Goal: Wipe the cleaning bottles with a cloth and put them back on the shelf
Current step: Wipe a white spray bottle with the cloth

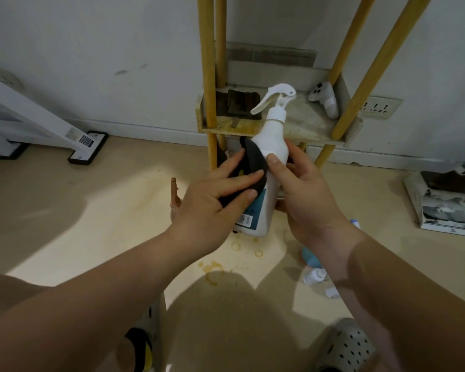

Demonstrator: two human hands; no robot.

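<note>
A white spray bottle (273, 135) with a trigger head and a teal label is held up in front of the shelf. My right hand (304, 194) grips its body from the right, thumb across the front. My left hand (215, 200) presses a dark cloth (253, 167) against the bottle's left side, fingers laid over the cloth. The shelf (304, 124) has yellow posts and a stained lower board. Small bottles (316, 275) lie on the floor under my right forearm, partly hidden.
A white game controller (324, 99) and a dark folded rag (240, 104) sit on the shelf board. Stain rings (212, 269) mark the floor. A white appliance base (87, 146) stands left, a box (451, 205) right. My slippered feet show at the bottom.
</note>
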